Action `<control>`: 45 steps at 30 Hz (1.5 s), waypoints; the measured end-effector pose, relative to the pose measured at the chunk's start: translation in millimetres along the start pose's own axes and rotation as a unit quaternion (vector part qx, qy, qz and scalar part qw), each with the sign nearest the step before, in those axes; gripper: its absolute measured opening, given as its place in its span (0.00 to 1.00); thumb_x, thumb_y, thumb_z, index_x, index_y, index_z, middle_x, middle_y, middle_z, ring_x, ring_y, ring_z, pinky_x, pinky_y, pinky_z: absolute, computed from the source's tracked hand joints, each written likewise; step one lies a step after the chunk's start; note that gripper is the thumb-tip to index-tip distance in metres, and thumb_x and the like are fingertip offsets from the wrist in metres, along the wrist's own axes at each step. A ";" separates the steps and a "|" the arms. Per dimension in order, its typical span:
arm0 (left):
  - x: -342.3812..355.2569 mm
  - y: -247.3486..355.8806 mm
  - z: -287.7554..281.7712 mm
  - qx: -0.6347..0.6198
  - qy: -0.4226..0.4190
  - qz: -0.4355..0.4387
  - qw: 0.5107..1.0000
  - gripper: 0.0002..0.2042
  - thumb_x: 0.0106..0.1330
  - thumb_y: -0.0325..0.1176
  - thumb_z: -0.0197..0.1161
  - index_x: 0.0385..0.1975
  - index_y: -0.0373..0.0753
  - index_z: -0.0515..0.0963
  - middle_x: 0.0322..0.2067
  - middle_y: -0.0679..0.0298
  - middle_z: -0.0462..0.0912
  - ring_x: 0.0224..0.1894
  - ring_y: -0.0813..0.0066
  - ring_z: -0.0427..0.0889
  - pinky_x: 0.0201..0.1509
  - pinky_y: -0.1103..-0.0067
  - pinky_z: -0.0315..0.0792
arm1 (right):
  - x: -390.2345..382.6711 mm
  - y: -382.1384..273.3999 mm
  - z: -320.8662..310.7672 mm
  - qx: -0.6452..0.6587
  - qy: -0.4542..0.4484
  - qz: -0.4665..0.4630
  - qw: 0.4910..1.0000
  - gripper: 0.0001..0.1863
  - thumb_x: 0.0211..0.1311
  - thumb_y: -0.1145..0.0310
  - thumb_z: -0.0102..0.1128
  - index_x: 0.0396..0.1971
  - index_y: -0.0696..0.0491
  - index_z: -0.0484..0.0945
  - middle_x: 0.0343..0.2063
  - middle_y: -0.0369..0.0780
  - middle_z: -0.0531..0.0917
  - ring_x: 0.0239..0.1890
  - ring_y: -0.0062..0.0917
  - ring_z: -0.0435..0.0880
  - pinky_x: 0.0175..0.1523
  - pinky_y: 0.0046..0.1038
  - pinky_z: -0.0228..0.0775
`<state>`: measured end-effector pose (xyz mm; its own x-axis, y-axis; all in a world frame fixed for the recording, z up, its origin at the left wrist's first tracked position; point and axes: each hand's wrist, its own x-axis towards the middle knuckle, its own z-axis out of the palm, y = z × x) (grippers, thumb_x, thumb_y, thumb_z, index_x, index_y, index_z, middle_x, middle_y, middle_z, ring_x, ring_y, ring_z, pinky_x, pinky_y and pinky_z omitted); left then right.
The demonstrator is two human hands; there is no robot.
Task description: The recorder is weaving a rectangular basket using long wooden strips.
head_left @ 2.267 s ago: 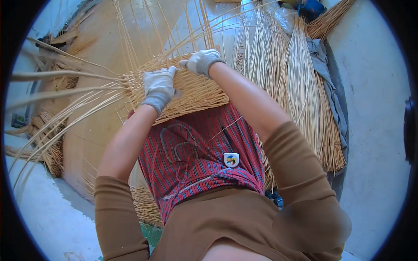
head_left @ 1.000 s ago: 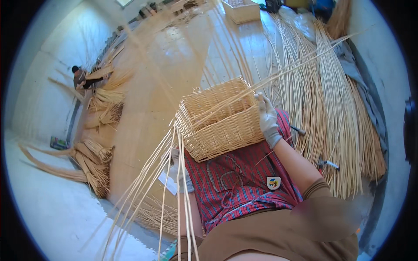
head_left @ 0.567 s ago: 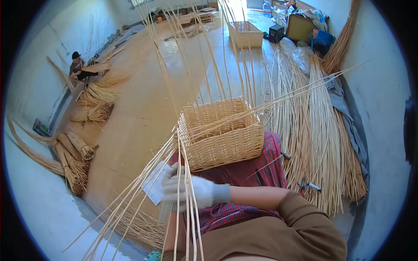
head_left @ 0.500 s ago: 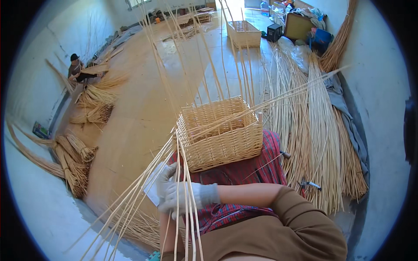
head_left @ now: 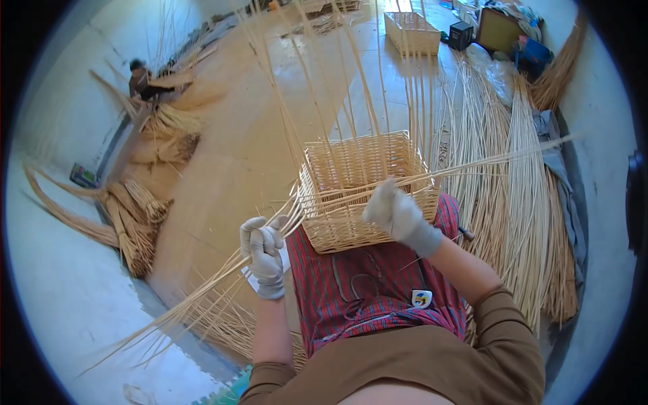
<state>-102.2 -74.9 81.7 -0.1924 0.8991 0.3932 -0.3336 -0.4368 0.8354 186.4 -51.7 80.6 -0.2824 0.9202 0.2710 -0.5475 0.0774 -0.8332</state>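
A pale rectangular wicker basket [head_left: 351, 233] rests on my lap, its side stakes standing up tall at the back. My left hand [head_left: 263, 255], in a light grey glove, is closed round a bunch of wicker rods [head_left: 209, 287] that fans out to the lower left from the basket's left corner. At the front rim my right hand [head_left: 399, 214], gloved too, is curled at the long wicker rods [head_left: 472, 164] that run across the basket and out to the right. Its fingertips are partly hidden and a little blurred.
Long wicker rods [head_left: 520, 223] lie in a broad spread on the right floor. Tied bundles [head_left: 135, 226] lie at the left, where another person [head_left: 142, 81] sits by the wall. A second basket [head_left: 412, 37] stands ahead. A dark-handled tool [head_left: 466, 233] lies beside my right knee.
My hands, together at the lower left before, are now apart. My right hand has moved up and right to the basket's front rim. The loose rods at the left are gathered in my left hand.
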 end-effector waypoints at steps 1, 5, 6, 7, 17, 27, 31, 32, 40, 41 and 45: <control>-9.9 -2.7 -7.5 0.027 0.020 -0.017 0.999 0.11 0.83 0.34 0.49 0.50 0.35 0.75 0.17 0.74 0.62 0.25 0.80 0.73 0.57 0.69 0.79 | 6.0 11.3 -17.2 0.219 0.058 0.039 0.973 0.33 0.76 0.37 0.49 0.20 0.50 0.72 0.19 0.34 0.70 0.24 0.24 0.70 0.48 0.37 0.76; -60.1 -31.6 1.6 0.119 0.053 0.017 0.991 0.14 0.82 0.39 0.53 0.53 0.35 0.75 0.38 0.59 0.81 0.50 0.67 0.81 0.66 0.66 0.72 | 7.0 34.7 -49.1 0.017 0.093 -0.034 0.995 0.32 0.76 0.36 0.47 0.24 0.50 0.72 0.19 0.30 0.64 0.24 0.19 0.65 0.50 0.33 0.75; -72.1 -39.8 9.9 0.119 0.082 0.019 0.989 0.15 0.82 0.41 0.55 0.55 0.34 0.75 0.45 0.54 0.85 0.57 0.64 0.81 0.70 0.65 0.69 | 0.6 34.4 -47.9 -0.051 0.113 -0.044 0.991 0.28 0.76 0.41 0.51 0.27 0.52 0.74 0.20 0.31 0.66 0.26 0.18 0.68 0.50 0.31 0.75; -76.8 -49.4 17.5 0.138 0.108 0.007 0.984 0.19 0.80 0.42 0.58 0.58 0.33 0.73 0.50 0.52 0.82 0.62 0.62 0.77 0.72 0.66 0.65 | -5.8 30.0 -47.6 -0.111 0.109 -0.052 0.986 0.25 0.77 0.45 0.55 0.30 0.54 0.77 0.20 0.31 0.69 0.28 0.18 0.71 0.50 0.29 0.75; -0.9 -116.4 4.9 0.325 -0.063 -0.124 0.935 0.42 0.62 0.50 0.78 0.68 0.29 0.68 0.61 0.50 0.80 0.61 0.54 0.81 0.67 0.66 0.73 | -23.3 38.3 -76.0 -0.281 0.313 0.030 0.907 0.07 0.74 0.75 0.62 0.48 0.57 0.84 0.32 0.35 0.86 0.34 0.17 0.85 0.38 0.20 0.79; 5.5 -106.5 17.0 0.080 -0.042 -0.137 0.986 0.54 0.58 0.39 0.82 0.79 0.35 0.49 0.68 0.49 0.72 0.65 0.61 0.78 0.67 0.68 0.77 | -36.9 14.6 14.1 -0.402 0.157 -0.165 0.887 0.11 0.77 0.72 0.58 0.53 0.57 0.82 0.40 0.37 0.88 0.38 0.21 0.86 0.44 0.25 0.80; 29.7 -95.9 10.5 -0.009 -0.136 -0.157 0.978 0.56 0.55 0.26 0.81 0.80 0.41 0.45 0.71 0.52 0.68 0.70 0.60 0.72 0.72 0.65 0.72 | -19.8 18.9 -20.5 -0.273 0.284 0.049 0.918 0.17 0.80 0.67 0.55 0.62 0.56 0.77 0.46 0.37 0.87 0.41 0.20 0.84 0.46 0.24 0.79; 34.0 -97.7 9.7 -0.026 -0.146 -0.163 0.976 0.55 0.57 0.22 0.79 0.80 0.43 0.45 0.70 0.54 0.69 0.70 0.60 0.72 0.72 0.64 0.73 | -12.4 18.4 -25.4 -0.277 0.248 0.030 0.928 0.17 0.80 0.68 0.54 0.62 0.56 0.76 0.47 0.37 0.86 0.42 0.21 0.84 0.48 0.24 0.79; 24.5 -123.4 1.6 0.065 -0.121 -0.088 0.987 0.48 0.61 0.39 0.81 0.76 0.40 0.56 0.68 0.56 0.71 0.69 0.63 0.72 0.71 0.69 0.72 | 120.6 -14.7 42.5 -0.547 -0.049 -0.133 0.825 0.21 0.74 0.68 0.58 0.62 0.60 0.74 0.55 0.53 0.82 0.56 0.50 0.82 0.63 0.35 0.76; 24.9 -126.4 2.1 0.078 -0.117 -0.079 0.987 0.47 0.62 0.45 0.79 0.77 0.39 0.56 0.68 0.56 0.71 0.69 0.64 0.71 0.70 0.70 0.72 | 144.8 -12.4 43.8 -0.576 -0.076 -0.166 0.796 0.22 0.73 0.66 0.60 0.63 0.59 0.74 0.54 0.54 0.82 0.55 0.54 0.82 0.62 0.35 0.76; 24.0 -128.6 1.3 0.136 -0.082 -0.068 0.985 0.45 0.64 0.47 0.77 0.76 0.36 0.59 0.69 0.57 0.71 0.68 0.64 0.73 0.70 0.70 0.71 | 201.0 12.9 25.4 -0.712 0.041 -0.010 0.701 0.36 0.69 0.62 0.65 0.74 0.53 0.63 0.54 0.50 0.83 0.54 0.48 0.84 0.60 0.39 0.77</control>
<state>-62.8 2.9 -15.7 -0.0032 0.9513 0.3081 -0.0820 -0.3073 0.9481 102.6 124.5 136.6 -0.2075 0.9283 0.3086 0.8067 0.3409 -0.4828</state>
